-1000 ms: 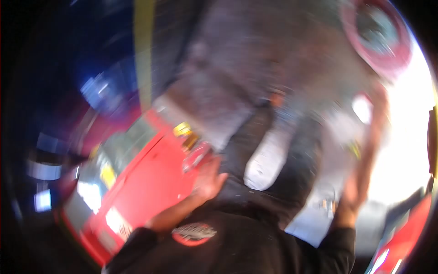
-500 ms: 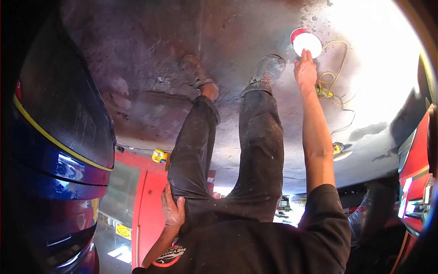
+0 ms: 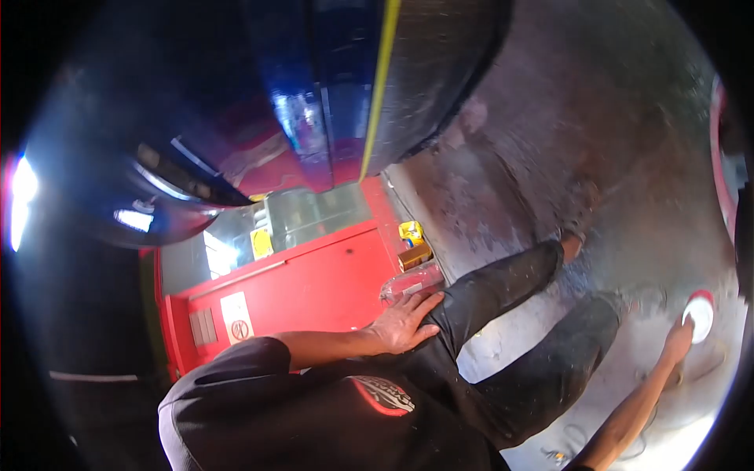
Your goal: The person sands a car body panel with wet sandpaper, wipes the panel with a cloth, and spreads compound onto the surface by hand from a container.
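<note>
My left hand (image 3: pixel 402 323) rests on my left thigh (image 3: pixel 463 306), its fingers spread over the dark trousers. My right arm reaches down to the lower right, and my right hand (image 3: pixel 677 344) has its fingers at the edge of a round white lid (image 3: pixel 699 320). Behind the lid, a red round rim (image 3: pixel 701 296) shows in part, low near the floor. The fingertips are small and blurred in this view, but they appear closed on the lid's edge.
A dark blue car body (image 3: pixel 314 94) with a yellow strip looms above. Beside my left hand stand a red door (image 3: pixel 290 290), a red wrapped bundle (image 3: pixel 412 281) and a yellow container (image 3: pixel 410 231). A cable (image 3: pixel 577 433) lies on the concrete floor (image 3: pixel 503 196).
My head has turned left and tilted, so the car and red door fill more of the view. My left hand stays on my thigh, and my right hand stays at the white lid.
</note>
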{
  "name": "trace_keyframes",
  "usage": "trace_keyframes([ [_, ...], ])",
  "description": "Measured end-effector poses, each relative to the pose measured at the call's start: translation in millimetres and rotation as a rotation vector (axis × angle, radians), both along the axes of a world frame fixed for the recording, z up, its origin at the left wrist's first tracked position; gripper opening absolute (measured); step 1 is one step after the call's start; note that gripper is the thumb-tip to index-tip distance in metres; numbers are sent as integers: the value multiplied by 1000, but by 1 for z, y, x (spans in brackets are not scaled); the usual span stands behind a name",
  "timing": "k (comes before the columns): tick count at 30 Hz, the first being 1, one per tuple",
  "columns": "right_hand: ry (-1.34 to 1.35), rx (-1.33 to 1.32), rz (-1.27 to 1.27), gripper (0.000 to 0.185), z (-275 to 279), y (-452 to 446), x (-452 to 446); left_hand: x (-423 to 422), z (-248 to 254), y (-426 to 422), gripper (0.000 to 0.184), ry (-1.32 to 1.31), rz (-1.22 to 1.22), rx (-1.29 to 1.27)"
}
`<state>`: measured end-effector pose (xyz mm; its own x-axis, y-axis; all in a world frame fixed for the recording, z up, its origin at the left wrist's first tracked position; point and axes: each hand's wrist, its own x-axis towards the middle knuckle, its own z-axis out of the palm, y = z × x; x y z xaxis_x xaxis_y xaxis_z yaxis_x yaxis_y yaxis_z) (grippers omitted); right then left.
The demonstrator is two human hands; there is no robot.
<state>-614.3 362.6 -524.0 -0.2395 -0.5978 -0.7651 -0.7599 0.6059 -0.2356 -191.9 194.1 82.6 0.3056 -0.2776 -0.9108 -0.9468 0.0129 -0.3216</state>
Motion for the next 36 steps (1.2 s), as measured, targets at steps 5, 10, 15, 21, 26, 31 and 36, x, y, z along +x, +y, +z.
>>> trace_keyframes([
  [5, 14, -90, 103, 45, -14, 8, -8, -1, 2, 4, 72, 18, 2, -28],
  [10, -66, -150, -38, 51, -9, 5, -17, 11, 2, 23, 72, 43, -26, -96],
  [15, -156, -225, -405, 58, 53, 0, -21, 4, 10, 30, 71, 3, 11, -126],
  [21, -400, 98, -1238, 51, 212, -17, 28, 0, 28, 36, 69, 7, 89, -152],
  [26, -623, 237, -936, 60, 307, -37, 81, 13, 40, 70, 67, 89, 159, -197],
  [31, -786, 245, -872, 54, 430, -83, 156, 20, 67, 94, 65, 138, 282, -322],
  [36, -845, 255, -657, 50, 489, -94, 199, 65, 77, 112, 57, 207, 501, -440],
])
